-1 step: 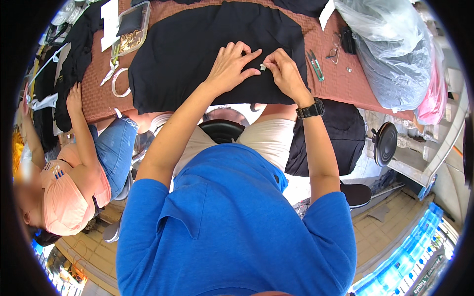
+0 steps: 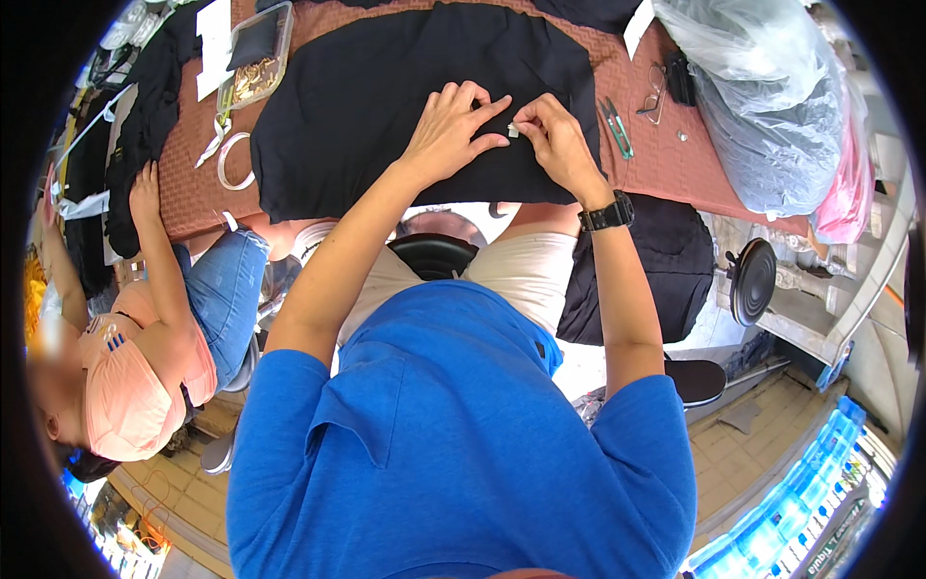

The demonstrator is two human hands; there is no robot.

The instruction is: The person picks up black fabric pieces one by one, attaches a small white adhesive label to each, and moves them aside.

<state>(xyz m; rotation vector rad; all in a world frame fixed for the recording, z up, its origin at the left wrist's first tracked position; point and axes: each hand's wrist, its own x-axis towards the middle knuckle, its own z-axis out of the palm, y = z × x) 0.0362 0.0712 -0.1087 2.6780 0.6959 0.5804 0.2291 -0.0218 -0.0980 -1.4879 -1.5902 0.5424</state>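
A piece of black fabric [image 2: 357,116] lies spread over the table in front of me. My left hand [image 2: 449,133] rests on it with thumb and forefinger apart, their tips pointing toward a small white piece like a label [image 2: 513,131]. At that white piece, the fingertips of my right hand [image 2: 554,140] are pinched together from the right. The piece is small, and its far edge is partly hidden by my fingers. My right wrist wears a black watch [image 2: 607,212].
Green-handled thread snips [image 2: 616,129] and glasses [image 2: 656,96] lie to the right, before a large plastic-wrapped bundle [image 2: 772,106]. At left are a clear box [image 2: 281,72] of gold-coloured pieces and a roll of white tape [image 2: 223,164]. A co-worker in a peach top [image 2: 135,405] sits there.
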